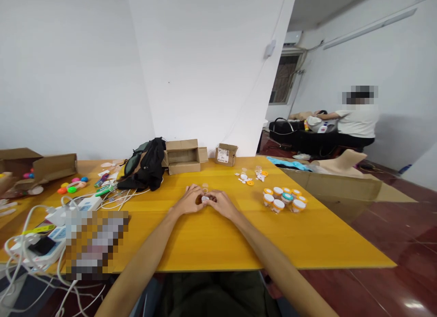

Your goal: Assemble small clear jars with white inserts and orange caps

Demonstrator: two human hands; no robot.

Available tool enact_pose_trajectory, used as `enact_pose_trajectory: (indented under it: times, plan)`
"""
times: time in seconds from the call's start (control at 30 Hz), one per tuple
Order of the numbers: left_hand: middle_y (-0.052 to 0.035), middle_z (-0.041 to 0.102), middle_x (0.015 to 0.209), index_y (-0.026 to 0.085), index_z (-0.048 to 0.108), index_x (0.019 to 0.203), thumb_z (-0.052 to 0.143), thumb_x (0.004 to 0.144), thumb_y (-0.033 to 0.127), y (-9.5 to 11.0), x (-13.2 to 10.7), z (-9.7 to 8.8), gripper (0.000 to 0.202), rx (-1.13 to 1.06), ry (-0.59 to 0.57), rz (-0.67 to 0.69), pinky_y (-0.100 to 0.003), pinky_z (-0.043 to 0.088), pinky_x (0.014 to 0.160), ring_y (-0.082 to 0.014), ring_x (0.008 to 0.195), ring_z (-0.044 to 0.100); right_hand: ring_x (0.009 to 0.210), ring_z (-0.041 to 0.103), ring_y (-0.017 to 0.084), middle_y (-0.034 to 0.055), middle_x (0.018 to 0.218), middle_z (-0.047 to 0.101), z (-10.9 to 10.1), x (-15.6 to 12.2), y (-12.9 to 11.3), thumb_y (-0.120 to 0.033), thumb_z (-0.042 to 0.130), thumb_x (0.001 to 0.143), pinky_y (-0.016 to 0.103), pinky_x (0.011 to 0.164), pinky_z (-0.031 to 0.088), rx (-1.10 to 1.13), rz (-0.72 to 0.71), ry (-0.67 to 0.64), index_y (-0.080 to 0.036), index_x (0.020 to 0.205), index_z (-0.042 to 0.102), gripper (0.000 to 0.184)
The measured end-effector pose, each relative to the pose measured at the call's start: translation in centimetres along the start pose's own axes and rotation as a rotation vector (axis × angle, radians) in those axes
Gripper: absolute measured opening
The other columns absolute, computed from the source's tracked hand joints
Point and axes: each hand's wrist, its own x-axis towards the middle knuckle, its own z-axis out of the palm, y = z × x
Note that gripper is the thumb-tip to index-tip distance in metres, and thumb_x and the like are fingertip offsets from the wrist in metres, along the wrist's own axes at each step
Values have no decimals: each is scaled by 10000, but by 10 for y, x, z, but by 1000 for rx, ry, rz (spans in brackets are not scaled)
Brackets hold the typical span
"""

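My left hand (191,199) and my right hand (221,203) meet over the middle of the table, fingers closed in a pinch from both sides. Between their fingertips is a small white round piece (205,199), too small to name surely; it looks like a lid part. Just beyond the fingers stands a small clear cup (205,186), partly hidden. Right of my right hand, several clear jars with white-and-orange lids (278,204) stand in a cluster, one with a teal lid (287,196). Farther back lie loose white pieces (243,176) and an orange ring (250,183).
Two open cardboard boxes (182,166) (230,158) and a black bag (152,164) stand along the wall. Power strips (56,244), tangled white cables and a pixelated device (99,244) cover the left side. Another person (357,121) sits far right, beyond the table edge.
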Motion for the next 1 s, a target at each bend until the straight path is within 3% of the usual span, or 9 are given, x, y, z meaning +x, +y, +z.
enact_pose_trajectory:
  times: [0.73, 1.0]
  plan:
    - [-47, 637, 962, 233, 611, 880, 605, 811, 323, -1, 0, 4, 114, 10, 42, -21, -432, 349, 922, -261, 1001, 481, 820, 658, 188, 50, 880, 717, -1, -3, -9, -231, 648, 842, 274, 745, 498, -123, 22, 45, -219, 873, 722, 81]
    - [-27, 635, 1080, 261, 604, 1027, 672, 782, 343, -14, -2, -8, 268, -101, 20, -94, -437, 341, 996, -262, 1094, 482, 820, 661, 193, 62, 910, 720, 1, -2, -6, -203, 638, 836, 275, 738, 505, -120, 20, 41, -206, 899, 723, 106]
